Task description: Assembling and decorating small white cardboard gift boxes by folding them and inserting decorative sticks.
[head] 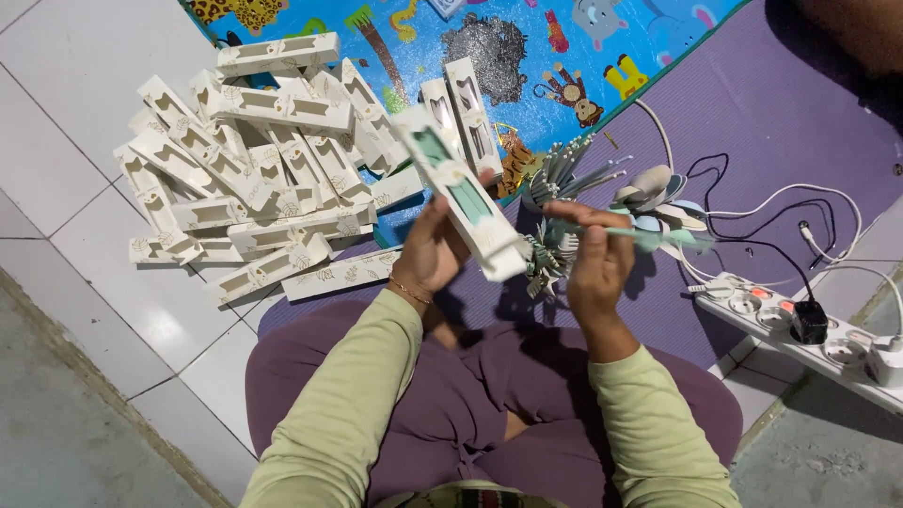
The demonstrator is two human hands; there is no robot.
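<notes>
My left hand [435, 246] grips a long white cardboard box [461, 193] with a window showing pale green inside; it tilts up and away from me. My right hand [594, 256] pinches a thin pale green utensil [649, 237] that points right, its near end close to the box's lower opening. Just beyond my hands lies a bunch of grey and green utensils [564, 169] on the purple mat [771, 113]. A heap of the same white window boxes [254, 160] spreads over the floor to the left.
A colourful animal-print play mat [527, 47] lies ahead. On the right, a white power strip [800, 329] with plugs and tangled white and black cables [790, 216]. White floor tiles [75, 113] at left; my purple-clad crossed legs below.
</notes>
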